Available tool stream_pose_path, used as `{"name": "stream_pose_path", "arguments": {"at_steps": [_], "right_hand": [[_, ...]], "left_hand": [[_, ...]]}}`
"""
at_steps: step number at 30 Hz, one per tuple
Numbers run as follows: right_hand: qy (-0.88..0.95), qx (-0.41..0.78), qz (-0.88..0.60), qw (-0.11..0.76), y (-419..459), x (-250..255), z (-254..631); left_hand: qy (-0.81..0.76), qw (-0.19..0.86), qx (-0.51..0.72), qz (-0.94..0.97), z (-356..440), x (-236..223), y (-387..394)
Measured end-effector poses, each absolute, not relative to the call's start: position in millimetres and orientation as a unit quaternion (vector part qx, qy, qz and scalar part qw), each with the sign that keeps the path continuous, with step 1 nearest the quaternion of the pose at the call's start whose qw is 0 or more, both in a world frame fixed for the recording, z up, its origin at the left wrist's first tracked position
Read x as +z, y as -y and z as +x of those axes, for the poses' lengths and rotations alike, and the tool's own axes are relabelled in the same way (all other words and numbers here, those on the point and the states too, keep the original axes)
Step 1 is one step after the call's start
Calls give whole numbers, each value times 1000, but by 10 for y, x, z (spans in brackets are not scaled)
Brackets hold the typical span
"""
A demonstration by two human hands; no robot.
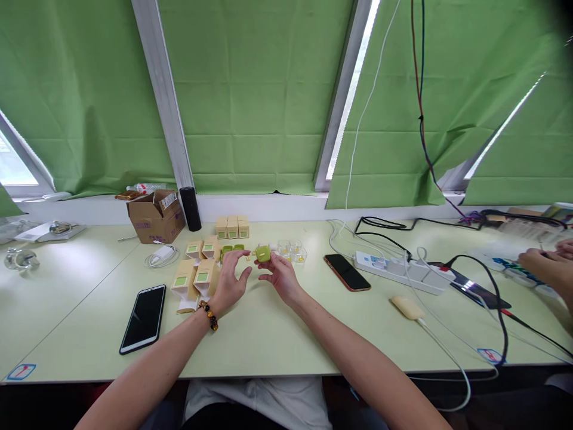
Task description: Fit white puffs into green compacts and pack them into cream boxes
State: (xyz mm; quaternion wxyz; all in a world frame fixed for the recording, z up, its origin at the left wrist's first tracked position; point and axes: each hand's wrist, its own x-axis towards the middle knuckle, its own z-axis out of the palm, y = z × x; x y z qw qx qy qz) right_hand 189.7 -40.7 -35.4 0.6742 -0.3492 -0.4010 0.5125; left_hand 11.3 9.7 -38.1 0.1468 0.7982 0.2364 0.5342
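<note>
Between the fingertips of my right hand (283, 276) is a small green rounded-square case (262, 254), held just above the table. My left hand (231, 279), with a beaded bracelet at the wrist, is beside it on the left. Its thumb and index finger stand apart, and I see nothing gripped between them. Two more green pieces (233, 247) lie just beyond the left fingers, partly hidden. Right of the held case sit several clear small containers (292, 251) with yellow bits inside. Several opened small cardboard boxes (184, 278) with green labels stand left of my left hand.
Closed small boxes (232, 227) stand in a row farther back. A brown carton (156, 216) and black cylinder (190, 209) are behind left. Phones lie at left (143, 319) and right (347, 272). A power strip (403, 272) trails cables. Another person's hands (548, 266) are far right.
</note>
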Motion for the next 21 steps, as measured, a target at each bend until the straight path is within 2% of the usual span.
{"name": "stream_pose_path", "arguments": {"at_steps": [7, 21], "right_hand": [[384, 531, -357, 666, 389, -366, 1906], [394, 545, -335, 659, 399, -380, 1875]], "left_hand": [[-243, 139, 530, 800, 126, -434, -133], [-288, 229, 501, 783, 150, -477, -145]]}}
